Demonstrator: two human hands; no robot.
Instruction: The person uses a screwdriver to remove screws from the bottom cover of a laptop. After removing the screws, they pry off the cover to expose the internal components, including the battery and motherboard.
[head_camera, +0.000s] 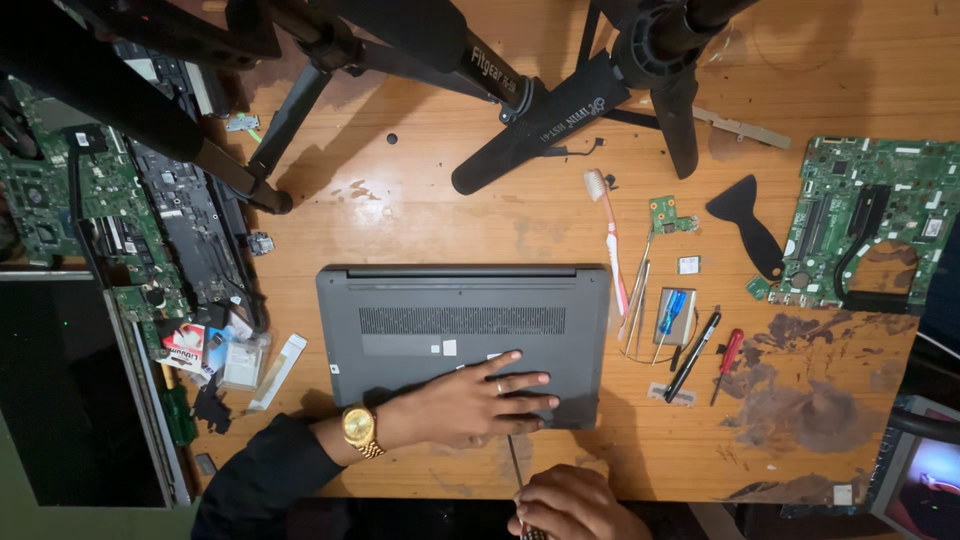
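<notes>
Left hand lies flat, fingers spread, pressing the upturned grey laptop onto the wooden table. Right hand is closed around a screwdriver, its tip at the laptop's near edge. Judgement: keep the shaft square to the screw and maintain downward pressure. Toothbrush, tweezers and red screwdriver lie just right of the laptop.
</notes>
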